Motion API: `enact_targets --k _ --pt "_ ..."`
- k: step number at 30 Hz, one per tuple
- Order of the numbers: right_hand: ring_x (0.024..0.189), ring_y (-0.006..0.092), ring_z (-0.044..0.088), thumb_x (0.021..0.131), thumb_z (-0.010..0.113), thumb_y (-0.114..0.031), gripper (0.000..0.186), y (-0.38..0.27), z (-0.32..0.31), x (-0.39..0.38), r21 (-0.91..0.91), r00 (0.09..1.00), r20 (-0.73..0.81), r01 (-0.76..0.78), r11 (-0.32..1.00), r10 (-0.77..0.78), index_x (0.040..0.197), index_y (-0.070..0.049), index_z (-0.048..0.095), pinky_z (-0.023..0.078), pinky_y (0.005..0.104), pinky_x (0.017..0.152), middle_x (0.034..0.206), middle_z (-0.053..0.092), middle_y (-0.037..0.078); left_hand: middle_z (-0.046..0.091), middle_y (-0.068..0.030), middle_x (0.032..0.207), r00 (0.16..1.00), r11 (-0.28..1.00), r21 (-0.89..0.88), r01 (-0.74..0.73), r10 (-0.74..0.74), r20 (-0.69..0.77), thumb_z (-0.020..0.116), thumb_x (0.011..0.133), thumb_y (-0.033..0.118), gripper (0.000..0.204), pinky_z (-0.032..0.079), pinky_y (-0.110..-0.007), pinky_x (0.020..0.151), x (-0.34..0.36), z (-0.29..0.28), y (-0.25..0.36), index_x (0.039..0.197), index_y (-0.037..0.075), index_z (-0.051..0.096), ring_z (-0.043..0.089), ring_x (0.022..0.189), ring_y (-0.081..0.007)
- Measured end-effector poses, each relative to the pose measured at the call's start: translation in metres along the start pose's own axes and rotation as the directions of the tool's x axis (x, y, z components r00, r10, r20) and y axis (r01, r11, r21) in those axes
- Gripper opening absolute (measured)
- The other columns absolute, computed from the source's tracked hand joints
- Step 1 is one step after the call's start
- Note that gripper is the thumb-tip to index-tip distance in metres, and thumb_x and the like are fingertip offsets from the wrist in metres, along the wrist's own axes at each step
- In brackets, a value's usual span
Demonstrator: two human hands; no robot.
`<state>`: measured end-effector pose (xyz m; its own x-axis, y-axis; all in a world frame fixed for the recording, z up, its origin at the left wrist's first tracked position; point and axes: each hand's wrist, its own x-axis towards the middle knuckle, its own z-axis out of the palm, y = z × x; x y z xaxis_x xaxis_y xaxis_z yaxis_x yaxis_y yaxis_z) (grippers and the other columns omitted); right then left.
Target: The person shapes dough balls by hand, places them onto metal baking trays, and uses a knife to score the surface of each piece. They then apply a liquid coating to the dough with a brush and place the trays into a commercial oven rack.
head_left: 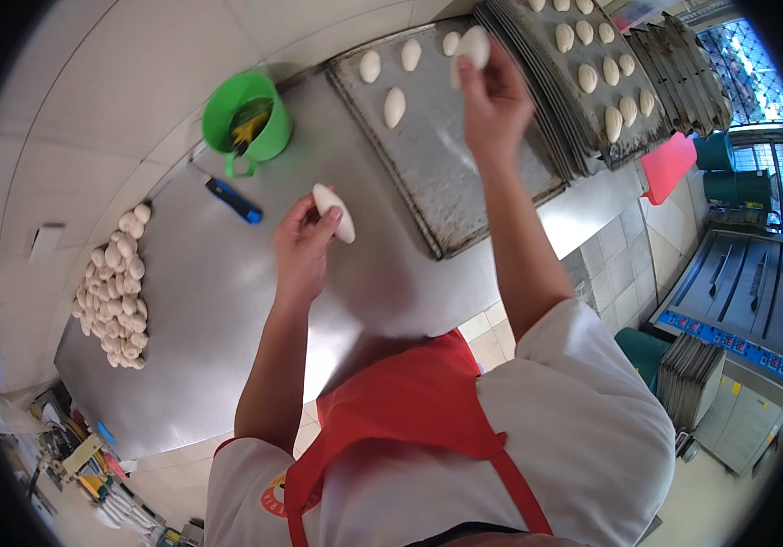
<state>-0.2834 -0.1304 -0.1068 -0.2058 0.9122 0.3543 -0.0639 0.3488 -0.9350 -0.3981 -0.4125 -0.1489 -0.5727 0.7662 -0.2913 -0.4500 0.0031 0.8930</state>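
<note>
Between the thumb and fingers of my left hand (300,239) is an oval dough piece (335,213), held above the metal table. My right hand (498,105) reaches over the far part of a dark baking tray (451,146), its fingers closed on another pale dough piece (473,47). Several shaped dough pieces (395,108) lie spaced out on that tray, toward its far left. At the table's left end sits a heap of small dough pieces (116,296), against the wall.
Close to the wall stands a green jug (273,128) with something yellow inside. A blue-and-black cutter (234,201) lies beside it. On the right, a stack of trays (583,118) carries more dough pieces. A pink-red board (669,169) sits past the table's right end.
</note>
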Motion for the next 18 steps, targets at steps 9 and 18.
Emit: enact_targets --k 9,18 --pt "0.099 0.0202 0.07 0.089 0.085 -0.013 0.05 0.064 -0.052 -0.034 -0.094 0.928 0.277 -0.233 0.968 0.25 0.136 -0.009 0.069 0.059 0.0332 0.081 0.113 0.067 0.012 0.072 -0.002 0.102 0.992 0.985 0.148 0.089 -0.101 0.079 0.074 0.104 0.025 0.04 0.051 -0.026 0.083 0.142 0.156 -0.018 0.127 -0.007 0.07 0.064 0.096 -0.0073" --pt "0.094 0.0343 0.069 0.083 0.09 -0.03 0.057 0.164 -0.07 0.074 -0.656 0.995 0.022 -0.057 0.753 0.095 0.13 -0.004 0.068 0.057 0.0448 0.083 0.106 0.067 0.019 0.069 -0.0167 0.121 0.886 0.187 0.869 -0.458 0.169 0.431 0.076 0.093 0.016 0.03 0.058 -0.045 0.088 0.25 0.184 -0.045 0.121 0.006 0.072 0.072 0.101 -0.0363"
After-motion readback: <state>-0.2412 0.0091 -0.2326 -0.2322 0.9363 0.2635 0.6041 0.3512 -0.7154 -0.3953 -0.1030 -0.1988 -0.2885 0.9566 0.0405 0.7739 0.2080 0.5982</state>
